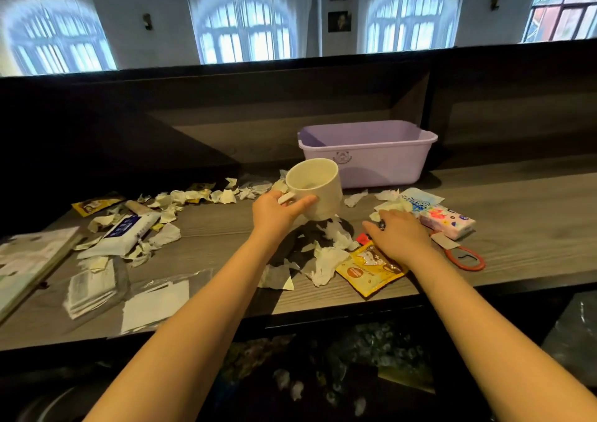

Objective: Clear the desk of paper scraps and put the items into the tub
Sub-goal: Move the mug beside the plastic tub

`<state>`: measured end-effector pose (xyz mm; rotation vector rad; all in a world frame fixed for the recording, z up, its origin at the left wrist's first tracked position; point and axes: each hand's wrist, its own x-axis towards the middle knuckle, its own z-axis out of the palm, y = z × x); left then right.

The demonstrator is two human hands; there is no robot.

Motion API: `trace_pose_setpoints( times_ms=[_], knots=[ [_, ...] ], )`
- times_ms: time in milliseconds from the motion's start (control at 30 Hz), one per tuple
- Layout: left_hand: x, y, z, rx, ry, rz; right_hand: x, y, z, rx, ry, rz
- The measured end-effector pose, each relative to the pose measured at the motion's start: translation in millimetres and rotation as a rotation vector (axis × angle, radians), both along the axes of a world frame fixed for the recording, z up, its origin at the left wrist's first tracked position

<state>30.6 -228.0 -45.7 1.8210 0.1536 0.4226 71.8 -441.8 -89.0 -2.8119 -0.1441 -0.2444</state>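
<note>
My left hand point(279, 210) grips a cream mug point(315, 187) by its handle and holds it tilted above the desk, in front of the purple tub point(368, 156). My right hand point(400, 232) lies palm down over a small dark thing and a red packet near the yellow sachet point(368, 268); whether it grips anything I cannot tell. White paper scraps point(326, 260) lie crumpled under and between my hands, and more scraps point(193, 197) trail off to the left.
A wet-wipes pack point(126, 232), a yellow sachet point(93, 203), a book point(29, 263) and clear bags of paper point(97, 287) lie at the left. At the right sit a tissue pack point(447, 221), a blue-white packet point(418, 200) and red scissors point(465, 257). A dark partition point(290, 105) backs the desk.
</note>
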Motion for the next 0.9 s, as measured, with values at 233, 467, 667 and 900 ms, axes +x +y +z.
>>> trace_pose_setpoints(
  times_ms=[233,467,667,900],
  knots=[
    [-1.2,6.8,6.6,-0.004,-0.075,0.091,10.5,55.1,1.3,0.067,0.029,0.12],
    [4.6,8.1,5.9,0.004,-0.07,0.124,17.4,48.2,10.9,0.355,-0.024,0.138],
    [15.0,-5.6,3.6,0.01,-0.057,0.1,43.2,0.8,8.7,0.152,-0.089,-0.153],
    [25.8,-7.6,9.9,0.026,-0.092,0.101,69.4,5.4,3.4,-0.088,0.194,-0.167]
  ],
)
